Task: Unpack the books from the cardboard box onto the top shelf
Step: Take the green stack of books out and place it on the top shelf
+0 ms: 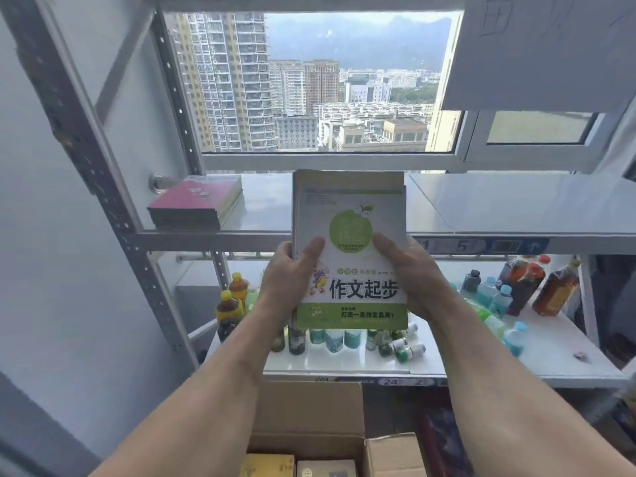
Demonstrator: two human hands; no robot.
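Observation:
Both hands hold a small stack of books [349, 208] with a white and green cover, raised in front of the top shelf [499, 215]. My left hand [292, 273] grips its left edge, thumb on the cover. On the right edge sits my right hand [409, 273], thumb also on top. The stack's far end reaches over the shelf's front edge. A pile of pink-covered books [196, 201] lies on the shelf's left end. The open cardboard box [309, 414] sits below between my forearms, with more books [296, 468] inside.
The lower shelf [550, 359] carries several drink bottles [537, 287] and small vials [402, 349]. A perforated metal upright [103, 187] stands at the left. Behind the rack is a window [309, 80] with a white paper sheet [543, 53] at the upper right.

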